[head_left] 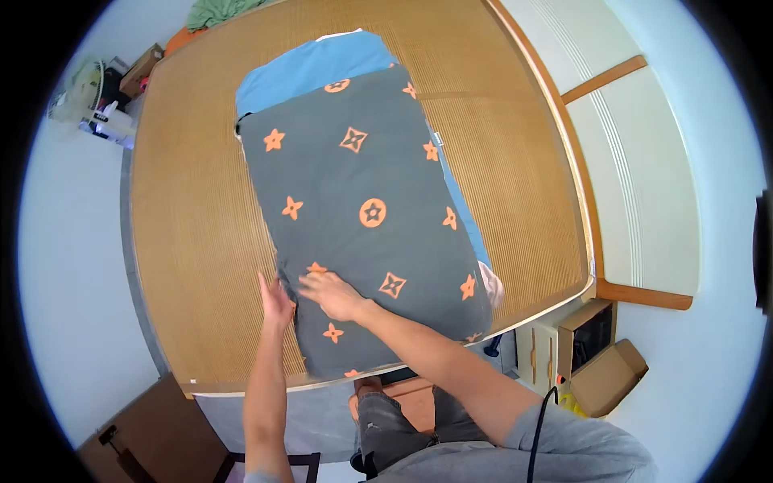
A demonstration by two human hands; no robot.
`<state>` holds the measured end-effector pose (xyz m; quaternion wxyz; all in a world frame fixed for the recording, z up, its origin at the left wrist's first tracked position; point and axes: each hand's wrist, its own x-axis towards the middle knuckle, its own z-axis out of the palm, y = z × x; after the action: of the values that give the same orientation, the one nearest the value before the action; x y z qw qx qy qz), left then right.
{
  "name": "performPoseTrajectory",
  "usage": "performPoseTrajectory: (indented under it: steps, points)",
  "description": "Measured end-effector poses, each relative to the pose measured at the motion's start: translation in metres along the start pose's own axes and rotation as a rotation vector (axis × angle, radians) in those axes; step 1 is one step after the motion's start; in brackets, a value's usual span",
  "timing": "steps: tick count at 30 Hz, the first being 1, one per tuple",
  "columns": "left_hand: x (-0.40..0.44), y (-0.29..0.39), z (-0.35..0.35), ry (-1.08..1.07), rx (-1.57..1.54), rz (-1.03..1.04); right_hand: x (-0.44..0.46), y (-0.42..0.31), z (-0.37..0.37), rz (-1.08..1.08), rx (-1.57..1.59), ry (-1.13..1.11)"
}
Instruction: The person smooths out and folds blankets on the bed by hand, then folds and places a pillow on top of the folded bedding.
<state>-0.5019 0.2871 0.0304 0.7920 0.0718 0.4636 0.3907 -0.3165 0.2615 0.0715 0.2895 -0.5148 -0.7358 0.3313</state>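
Observation:
A dark grey cloth (322,177) with orange flowers, stars and circles lies spread lengthwise on a woven bed mat (193,209). Blue fabric (322,66) shows beyond its far end and along its right side, with a pale pink piece (491,284) at the lower right. My right hand (332,296) rests on the grey cloth near its left edge, fingers spread, holding nothing. My left hand (277,301) is upright beside that same edge, thumb and fingers apart, with its fingers near or touching the cloth's side.
A headboard (644,161) with wooden trim stands at the right. An open cardboard box (612,377) and a small cabinet (535,354) are at the lower right. Green fabric (217,11) lies at the far left corner. A brown board (161,427) and dark chair frame (302,460) are at the lower left.

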Motion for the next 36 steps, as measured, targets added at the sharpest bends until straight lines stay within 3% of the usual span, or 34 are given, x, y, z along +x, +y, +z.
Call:
performPoseTrajectory:
  steps: [2, 3, 4, 6, 10, 13, 15, 16, 18, 22, 24, 25, 26, 28, 29, 30, 32, 34, 36]
  points:
    - [-0.030, -0.021, -0.020, 0.050, 0.330, -0.028, -0.016, -0.001, -0.013, -0.224, -0.063, -0.305]
    - [-0.045, -0.033, -0.008, 0.041, 0.519, -0.024, -0.021, -0.006, -0.022, -0.207, -0.005, -0.264]
    - [-0.048, -0.041, -0.009, 0.057, 0.477, -0.073, -0.027, -0.008, -0.032, -0.203, -0.017, -0.264]
    - [-0.041, -0.063, -0.004, 0.059, 0.664, 0.006, -0.046, -0.002, -0.067, -0.096, -0.038, -0.047]
    - [-0.035, -0.060, 0.014, 0.088, 0.605, -0.073, -0.064, 0.026, -0.145, 0.479, -0.470, 0.558]
    - [-0.047, -0.053, 0.023, 0.035, 0.481, -0.092, -0.062, 0.081, -0.165, 0.682, -0.406, 0.578]
    - [-0.046, -0.052, 0.033, 0.050, 0.437, -0.120, -0.046, 0.108, -0.179, 0.887, 0.067, 0.553]
    - [-0.047, -0.051, 0.038, 0.044, 0.449, -0.115, -0.041, 0.111, -0.184, 0.885, 0.073, 0.567]
    - [-0.050, -0.051, 0.046, 0.014, 0.415, -0.103, -0.027, 0.093, -0.206, 0.901, 0.046, 0.357]
    - [-0.067, -0.054, 0.056, -0.084, 0.381, -0.072, -0.018, 0.067, -0.217, 0.871, -0.127, 0.341]
    - [-0.053, -0.063, 0.043, -0.014, 0.436, -0.067, -0.017, 0.084, -0.206, 0.617, 0.040, 0.632]
    - [-0.046, -0.074, 0.039, 0.056, 0.493, -0.071, -0.018, 0.097, -0.206, 0.749, -0.034, 0.441]
    - [-0.032, -0.083, 0.020, 0.045, 0.495, -0.083, -0.024, 0.120, -0.191, 0.762, -0.042, 0.448]
    - [0.003, -0.087, -0.027, 0.290, 0.937, -0.083, -0.037, 0.171, -0.175, 1.031, -0.012, 0.328]
    - [0.010, -0.086, -0.034, 0.211, 0.862, 0.116, -0.034, 0.167, -0.200, 1.074, -0.020, 0.111]
    - [0.010, -0.082, -0.038, 0.142, 0.777, 0.310, -0.039, 0.166, -0.212, 1.087, -0.024, 0.106]
    - [0.013, -0.057, -0.037, 0.079, 0.521, 0.075, -0.043, 0.171, -0.232, 0.920, 0.095, 0.001]
    - [0.035, -0.047, -0.037, 0.033, 0.446, 0.094, -0.048, 0.207, -0.225, 0.880, 0.223, -0.061]
    - [0.064, -0.045, -0.042, 0.053, 0.435, 0.010, -0.066, 0.214, -0.217, 0.985, 0.342, -0.078]
